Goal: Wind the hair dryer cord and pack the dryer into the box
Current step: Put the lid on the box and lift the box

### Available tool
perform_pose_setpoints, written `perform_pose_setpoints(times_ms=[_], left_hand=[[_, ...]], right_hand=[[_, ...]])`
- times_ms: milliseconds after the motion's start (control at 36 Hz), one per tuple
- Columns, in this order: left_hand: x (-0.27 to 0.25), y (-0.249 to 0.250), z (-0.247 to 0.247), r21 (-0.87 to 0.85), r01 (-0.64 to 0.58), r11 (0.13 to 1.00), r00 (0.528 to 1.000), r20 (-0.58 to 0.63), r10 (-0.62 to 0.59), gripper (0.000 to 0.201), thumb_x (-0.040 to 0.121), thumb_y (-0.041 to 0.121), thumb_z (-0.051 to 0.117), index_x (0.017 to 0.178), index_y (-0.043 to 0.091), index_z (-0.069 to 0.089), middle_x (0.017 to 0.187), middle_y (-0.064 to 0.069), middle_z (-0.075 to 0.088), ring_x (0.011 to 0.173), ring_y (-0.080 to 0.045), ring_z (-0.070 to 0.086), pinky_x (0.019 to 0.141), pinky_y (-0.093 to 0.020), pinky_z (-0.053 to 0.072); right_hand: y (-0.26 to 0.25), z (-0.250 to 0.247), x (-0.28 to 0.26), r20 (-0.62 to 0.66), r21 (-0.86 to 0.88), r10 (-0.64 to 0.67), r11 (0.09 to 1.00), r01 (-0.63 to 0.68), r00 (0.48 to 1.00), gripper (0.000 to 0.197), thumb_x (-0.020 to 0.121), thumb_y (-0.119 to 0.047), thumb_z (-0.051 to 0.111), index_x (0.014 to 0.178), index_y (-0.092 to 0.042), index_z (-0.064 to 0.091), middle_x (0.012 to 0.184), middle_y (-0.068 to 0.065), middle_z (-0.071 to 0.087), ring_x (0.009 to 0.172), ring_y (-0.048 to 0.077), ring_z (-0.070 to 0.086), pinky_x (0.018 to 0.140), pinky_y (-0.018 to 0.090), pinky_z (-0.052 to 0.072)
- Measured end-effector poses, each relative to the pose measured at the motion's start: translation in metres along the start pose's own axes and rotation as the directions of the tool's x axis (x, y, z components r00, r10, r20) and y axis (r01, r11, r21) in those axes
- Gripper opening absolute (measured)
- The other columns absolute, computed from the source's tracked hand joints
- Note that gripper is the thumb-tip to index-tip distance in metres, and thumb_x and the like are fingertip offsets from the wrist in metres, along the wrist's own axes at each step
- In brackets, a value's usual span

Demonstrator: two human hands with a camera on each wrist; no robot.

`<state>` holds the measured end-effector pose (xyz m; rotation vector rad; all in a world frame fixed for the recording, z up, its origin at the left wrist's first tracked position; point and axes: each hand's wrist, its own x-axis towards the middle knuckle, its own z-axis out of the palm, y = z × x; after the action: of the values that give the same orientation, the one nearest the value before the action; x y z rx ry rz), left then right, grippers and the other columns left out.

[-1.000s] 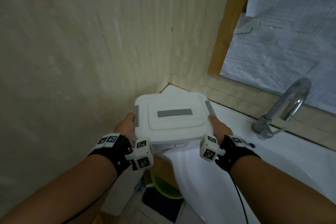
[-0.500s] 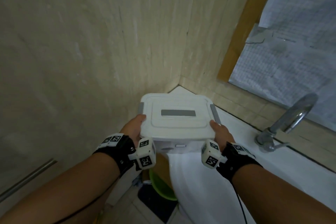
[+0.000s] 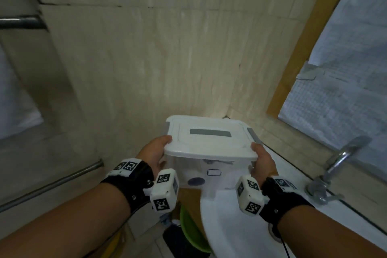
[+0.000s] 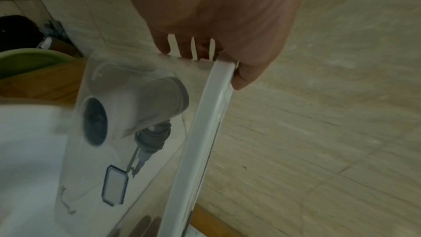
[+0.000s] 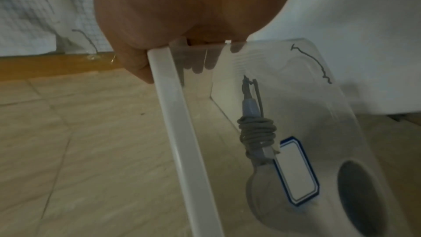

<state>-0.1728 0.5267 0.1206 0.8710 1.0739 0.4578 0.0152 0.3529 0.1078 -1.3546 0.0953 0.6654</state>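
Observation:
A clear plastic box (image 3: 209,172) with a white lid (image 3: 209,138) is held in the air above the left end of the sink, near the wall corner. My left hand (image 3: 156,151) grips its left side, thumb on the lid, fingers under the rim. My right hand (image 3: 261,159) grips the right side the same way. Through the clear wall I see the white hair dryer (image 4: 136,104) lying inside, its grey cord (image 4: 153,137) wound into a bundle by the handle. The right wrist view shows the wound cord (image 5: 256,132) and the box (image 5: 296,114) with a blue-edged label.
A white sink (image 3: 240,226) runs below and to the right, with a chrome tap (image 3: 339,159) at its back. Beige tiled walls meet just behind the box. A green basin (image 3: 192,234) sits on the floor under the sink. A metal rail (image 3: 52,184) crosses the left wall.
Both hands have lifted the closed box off the sink corner and tilted it, so its clear front now shows. The view has swung up and to the left.

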Motion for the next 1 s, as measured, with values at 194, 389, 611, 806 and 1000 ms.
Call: perform_pose_setpoints(times_ms=[194,389,611,806,1000], left_hand=[[-0.045,0.012,-0.039,-0.079,-0.180,0.981,0.979,-0.109,0.171,0.033,0.088,0.028,0.059,0.118,0.015,0.061,0.096,-0.004,0.065,0.085,-0.021,0.057,0.063,-0.028,0.044],[-0.100,0.032,-0.082,-0.166,-0.364,0.917,0.920,-0.217,0.326,0.024,0.083,0.036,0.057,0.093,0.017,0.069,0.068,-0.004,0.064,0.067,-0.023,0.057,0.062,-0.030,0.047],[-0.167,0.066,-0.135,-0.125,-0.582,0.803,0.785,-0.343,0.516,0.062,0.079,0.069,0.047,0.105,0.019,0.073,0.096,-0.015,0.074,0.091,-0.032,0.069,0.085,-0.050,0.055],[-0.232,0.112,-0.175,0.047,-0.767,0.640,0.535,-0.503,0.679,0.065,0.083,0.073,0.040,0.111,0.020,0.064,0.098,-0.005,0.069,0.092,-0.023,0.064,0.087,-0.040,0.051],[-0.285,0.167,-0.210,0.125,-0.846,0.518,0.396,-0.505,0.767,0.049,0.087,0.067,0.045,0.090,0.021,0.063,0.076,0.006,0.067,0.072,-0.010,0.063,0.058,-0.025,0.045]], right_hand=[[-0.009,0.039,-0.050,0.105,-0.002,-0.044,0.999,0.044,0.994,0.023,0.093,-0.030,0.048,0.076,-0.017,0.058,0.073,0.006,0.058,0.063,0.022,0.053,0.054,0.029,0.041],[-0.014,0.081,-0.105,0.284,0.025,-0.019,1.000,0.012,0.959,0.026,0.091,-0.036,0.044,0.077,-0.021,0.058,0.073,0.002,0.058,0.065,0.017,0.052,0.054,0.028,0.038],[-0.016,0.132,-0.163,0.412,0.084,-0.101,0.994,0.073,0.906,0.047,0.088,-0.058,0.036,0.105,-0.027,0.068,0.118,-0.002,0.063,0.105,0.014,0.054,0.079,0.029,0.035],[-0.032,0.174,-0.220,0.634,0.143,-0.133,0.988,0.054,0.762,0.053,0.088,-0.061,0.039,0.110,-0.022,0.068,0.098,-0.002,0.067,0.085,0.018,0.060,0.063,0.028,0.045],[-0.058,0.220,-0.261,0.721,0.221,-0.279,0.960,0.171,0.635,0.044,0.092,-0.055,0.037,0.113,-0.027,0.064,0.097,-0.009,0.065,0.088,0.010,0.061,0.059,0.026,0.045]])
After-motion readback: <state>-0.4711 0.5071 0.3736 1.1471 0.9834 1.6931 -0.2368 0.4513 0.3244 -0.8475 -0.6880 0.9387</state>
